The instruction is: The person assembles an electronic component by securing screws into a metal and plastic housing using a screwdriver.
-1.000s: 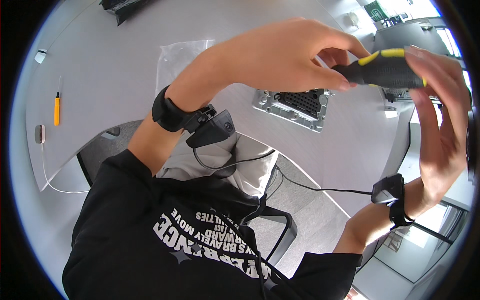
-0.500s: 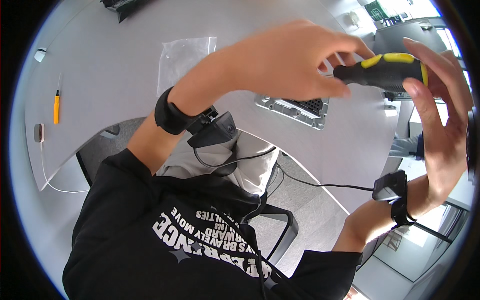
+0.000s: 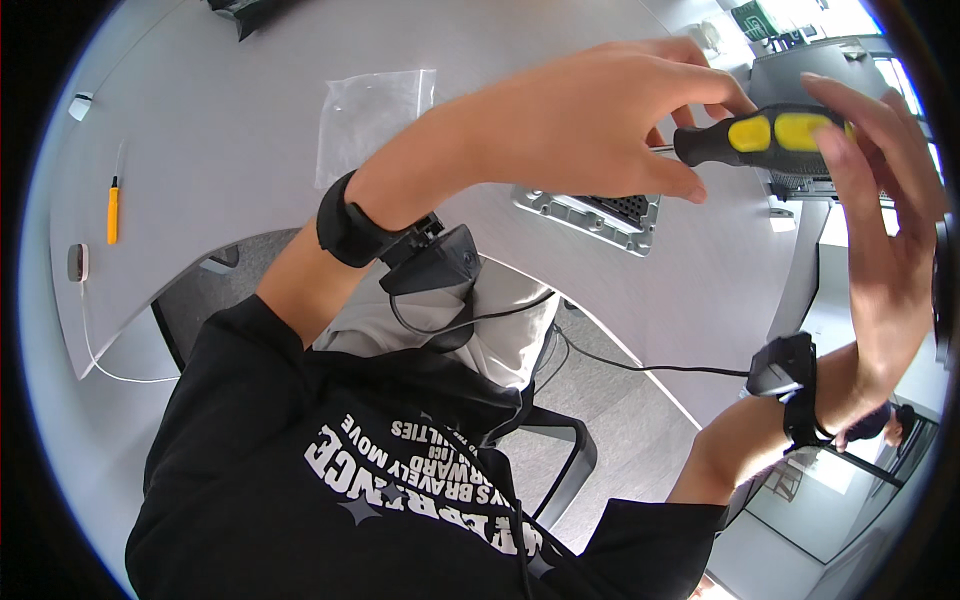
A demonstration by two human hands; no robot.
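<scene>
A black and yellow screwdriver (image 3: pixel 752 143) lies roughly level above the right part of the table. My right hand (image 3: pixel 882 165) pinches the butt end of its handle, thumb in front and fingers beyond. At the other end, its thin shaft runs in behind my left hand (image 3: pixel 600 120). The left fingers curl round there, and the back of the hand hides the tip and whatever they hold. Beneath the left hand rests a silver metal frame (image 3: pixel 590 228) with a black perforated part (image 3: pixel 628 207) in it, partly covered by the hand.
A clear plastic bag (image 3: pixel 345 130) lies left of my left forearm. Farther left are a thin yellow-handled screwdriver (image 3: pixel 113 215) and a small device (image 3: pixel 78 263) on a white cable. Cables trail from the wrist-worn cameras (image 3: pixel 440 262). Another person (image 3: pixel 880 428) shows at the right rim.
The screwdriver handle has turned about its axis, so its yellow patches now face me more. My right thumb has shifted up across the handle. A person has appeared at the right rim.
</scene>
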